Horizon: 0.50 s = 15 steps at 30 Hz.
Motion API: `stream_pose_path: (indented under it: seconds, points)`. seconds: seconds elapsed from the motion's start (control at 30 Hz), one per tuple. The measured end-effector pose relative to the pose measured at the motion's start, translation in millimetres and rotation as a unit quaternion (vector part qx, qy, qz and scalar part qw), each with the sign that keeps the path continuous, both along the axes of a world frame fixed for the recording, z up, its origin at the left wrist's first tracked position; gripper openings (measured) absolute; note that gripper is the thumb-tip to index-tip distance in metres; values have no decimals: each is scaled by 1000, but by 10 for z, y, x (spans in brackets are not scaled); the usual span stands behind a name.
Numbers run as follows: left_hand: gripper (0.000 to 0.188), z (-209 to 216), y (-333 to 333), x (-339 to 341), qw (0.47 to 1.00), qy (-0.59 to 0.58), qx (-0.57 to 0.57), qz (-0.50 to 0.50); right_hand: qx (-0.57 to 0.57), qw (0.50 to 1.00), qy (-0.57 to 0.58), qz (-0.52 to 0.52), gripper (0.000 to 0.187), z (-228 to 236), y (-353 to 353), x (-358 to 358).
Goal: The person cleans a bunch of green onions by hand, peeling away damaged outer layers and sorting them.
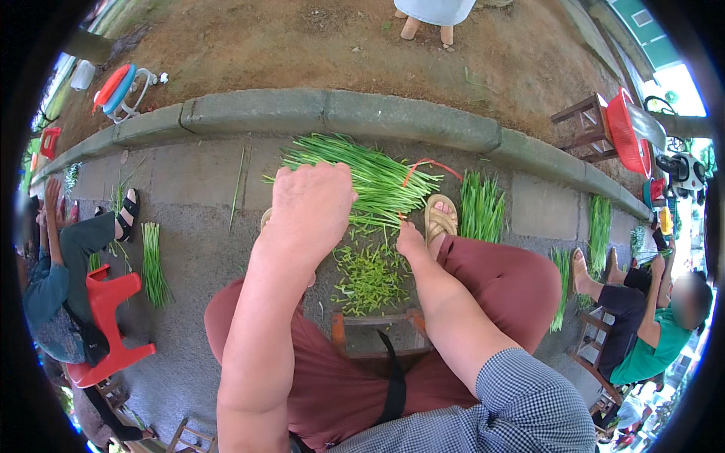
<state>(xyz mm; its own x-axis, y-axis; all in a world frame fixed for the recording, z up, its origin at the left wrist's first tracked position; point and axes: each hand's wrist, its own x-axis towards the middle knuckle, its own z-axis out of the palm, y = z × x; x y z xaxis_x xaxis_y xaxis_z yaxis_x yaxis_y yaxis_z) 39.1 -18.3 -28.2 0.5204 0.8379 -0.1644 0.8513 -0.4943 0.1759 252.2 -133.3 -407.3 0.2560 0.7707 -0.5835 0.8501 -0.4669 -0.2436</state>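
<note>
A thick bunch of long green stalks (355, 170) lies on the pavement between my feet, tips to the left and cut ends to the right. My left hand (313, 200) is closed in a fist above its left part; whatever is in the fist is hidden. My right hand (410, 238) is closed by the near right end of the bunch, with a bit of red strip at its fingertips. More of the red strip (432, 161) loops over the bunch's right side. Short green trimmings (370, 279) are heaped just below the bunch.
A second green bunch (482, 208) lies right of my sandal (440, 219). Beyond runs a stone kerb (408, 117). A red plastic stool (113, 317) and a seated person are at left. At right another person in green (653, 343) sits near more bunches (599, 230).
</note>
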Motion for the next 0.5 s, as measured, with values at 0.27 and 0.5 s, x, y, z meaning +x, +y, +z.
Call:
stream_pose_path:
  seconds: [0.27, 0.5]
  points:
    - [23, 74, 22, -96, 999, 12, -26, 16, 40, 989, -102, 97, 32, -95, 182, -200]
    - [25, 86, 25, -11, 999, 25, -33, -4, 27, 973, -141, 181, 24, -205, 273, -184]
